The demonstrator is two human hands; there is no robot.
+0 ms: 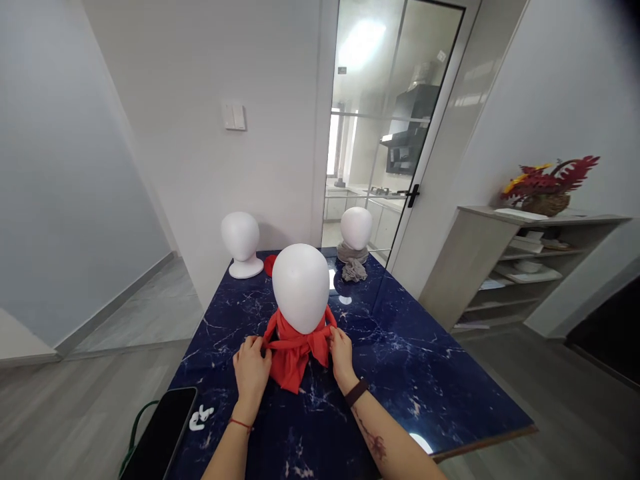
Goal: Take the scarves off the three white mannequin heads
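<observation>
While we look down the length of the dark blue marble table [425, 373], the nearest foam mannequin head [301, 287] serves as our landmark: it stands upright on the midline, straight ahead of both hands. Around its neck sits the red scarf [293, 353], wrapped as a band whose long axis runs left to right across the front of the neck, with a loose tail hanging down onto the tabletop on the side facing us. Our left hand [251, 371] lies at the left end of that band, just left of the head's base, fingers curled closed and pinching a twisted strand of the red cloth. Our right hand [341, 357] lies at the right end, touching the scarf beside the neck with fingers bent over the fabric; how firm its hold is we cannot tell, since the fingertips are hidden in the folds. Both hands sit about equally close to the head, one on each side, so the scarf spans straight between them. Beyond the landmark, to its left and well apart, stands a second white foam head [241, 241] with a small red object just beside it. Beyond it to the right stands a third head [356, 230] wearing a grey scarf [354, 268] whose end is bunched in front of it. Nearer to us than the landmark and off to its left, a black phone [163, 433] lies at the table's corner, with a small white item [201, 417] just beside it.
</observation>
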